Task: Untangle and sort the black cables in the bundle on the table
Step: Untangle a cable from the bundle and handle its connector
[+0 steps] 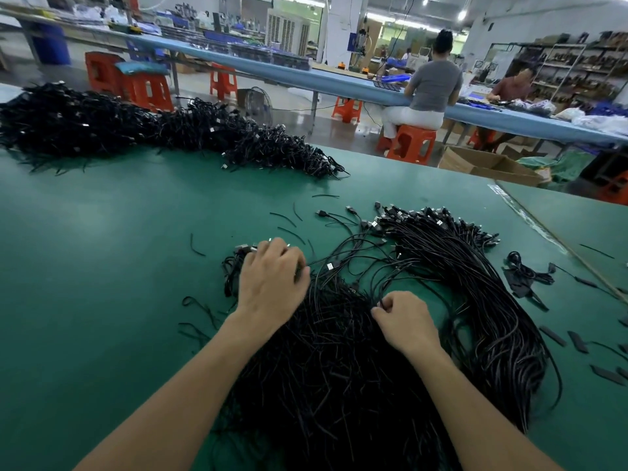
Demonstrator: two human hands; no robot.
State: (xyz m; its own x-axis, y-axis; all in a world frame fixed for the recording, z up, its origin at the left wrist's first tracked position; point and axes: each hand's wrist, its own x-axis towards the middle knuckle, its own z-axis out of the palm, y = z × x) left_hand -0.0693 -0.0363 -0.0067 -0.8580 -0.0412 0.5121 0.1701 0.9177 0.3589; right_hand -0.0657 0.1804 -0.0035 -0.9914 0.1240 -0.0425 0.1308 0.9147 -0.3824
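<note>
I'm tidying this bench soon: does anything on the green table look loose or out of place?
Yes: short black strands lie scattered on the green table beyond the left hand, and flat black strips lie loose near its right edge, all apart from the cable bundle.

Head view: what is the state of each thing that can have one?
cable bundle: tangled
left hand: grips the bundle's cable ends
right hand: pinches one cable
sorted cables: aligned, connectors together
far cable pile: heaped, untouched
cardboard box: open
</note>
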